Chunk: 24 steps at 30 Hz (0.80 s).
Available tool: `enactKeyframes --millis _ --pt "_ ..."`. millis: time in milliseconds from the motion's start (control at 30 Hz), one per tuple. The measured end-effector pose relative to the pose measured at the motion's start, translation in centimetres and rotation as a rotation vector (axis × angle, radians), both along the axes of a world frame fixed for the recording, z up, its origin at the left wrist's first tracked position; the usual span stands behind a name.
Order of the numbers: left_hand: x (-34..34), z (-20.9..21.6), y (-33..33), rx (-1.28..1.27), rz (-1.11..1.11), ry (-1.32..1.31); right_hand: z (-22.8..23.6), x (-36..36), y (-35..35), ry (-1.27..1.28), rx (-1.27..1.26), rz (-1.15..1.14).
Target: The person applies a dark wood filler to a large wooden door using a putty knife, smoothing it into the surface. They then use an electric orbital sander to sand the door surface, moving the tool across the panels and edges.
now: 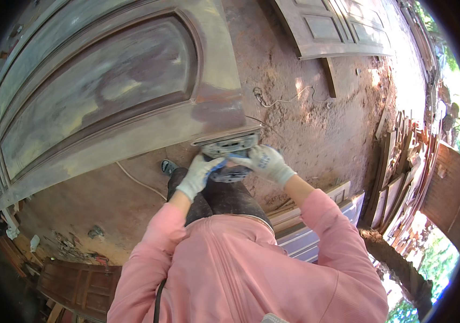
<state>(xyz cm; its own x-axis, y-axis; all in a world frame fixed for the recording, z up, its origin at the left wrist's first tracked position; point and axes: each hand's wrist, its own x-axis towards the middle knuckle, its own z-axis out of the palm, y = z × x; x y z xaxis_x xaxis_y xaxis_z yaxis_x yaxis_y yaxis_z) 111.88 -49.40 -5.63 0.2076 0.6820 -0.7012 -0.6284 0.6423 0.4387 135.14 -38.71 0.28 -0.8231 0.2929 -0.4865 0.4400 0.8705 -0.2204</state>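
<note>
A large wooden door (138,70) with a raised, arched panel lies flat in front of me, its surface patchy grey, yellowish and brown. At its near right corner is a dusty grey power sander (231,144), tilted against or just beside the edge; I cannot tell whether it touches. My left hand (202,173), in a white glove with blue on the fingers, is closed on the sander's left side. On the other side, my right hand (266,162), gloved the same way, grips it too. The fingers partly hide the sander's body.
Another panelled door (327,27) lies at the far right, a wooden bar (329,78) below it. Thin cords (289,101) run over the dirt floor. Stacked boards (397,177) line the right side. A brown panelled door (82,288) lies at lower left; pale panels (321,231) lie behind my right arm.
</note>
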Motion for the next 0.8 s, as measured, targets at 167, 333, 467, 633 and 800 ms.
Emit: enactKeyframes --millis 167,333,467,633,800 --pt "-1.6 0.8 -0.7 0.030 -0.021 0.044 -0.7 -0.9 -1.5 0.133 0.076 -0.019" --pt "-7.6 2.4 -3.3 0.010 0.003 0.067 -1.9 -6.7 -4.5 0.236 0.115 -0.020" --pt "-10.3 3.5 -4.9 0.010 0.035 0.128 -1.3 -9.9 -5.8 0.194 0.072 -0.010" --pt "-13.3 3.4 -6.5 0.013 0.047 0.103 -0.7 -13.1 -7.1 0.201 0.056 -0.031" --pt "-15.8 4.4 -7.6 0.037 0.096 0.111 -0.5 -15.7 -8.3 0.206 0.033 -0.023"
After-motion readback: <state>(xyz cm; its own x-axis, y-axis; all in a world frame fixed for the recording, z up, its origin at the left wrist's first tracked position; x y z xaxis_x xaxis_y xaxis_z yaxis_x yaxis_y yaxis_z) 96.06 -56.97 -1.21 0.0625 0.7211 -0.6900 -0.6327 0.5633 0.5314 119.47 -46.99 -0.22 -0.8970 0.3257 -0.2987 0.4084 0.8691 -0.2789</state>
